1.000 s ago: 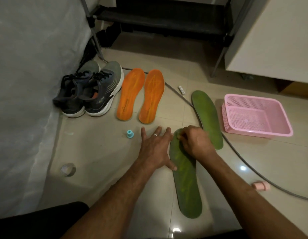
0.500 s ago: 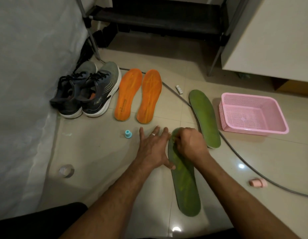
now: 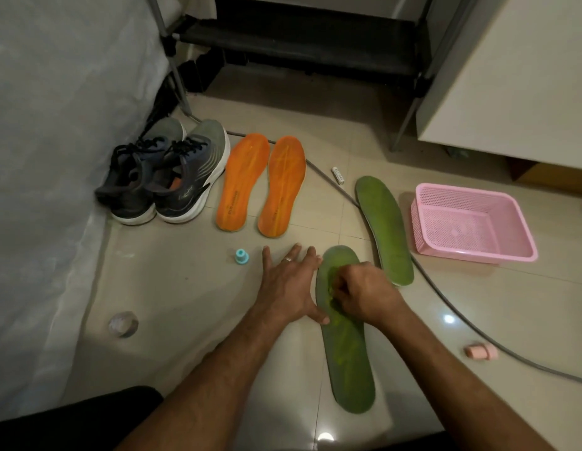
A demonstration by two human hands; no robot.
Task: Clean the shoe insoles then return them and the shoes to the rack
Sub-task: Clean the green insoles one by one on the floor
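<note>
Right hand [image 3: 364,292] fist-curled, scrubbing near green insole [image 3: 346,353]; contents unclear. Insole's long axis runs back toward wearer. Left hand [image 3: 291,284] spread flat alongside.

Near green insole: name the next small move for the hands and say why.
Probably work the right hand down toward the heel while the left hand pins the edge. The right hand sits curled on the near green insole by the toe; the long heel stretch lies uncovered below it.
</note>
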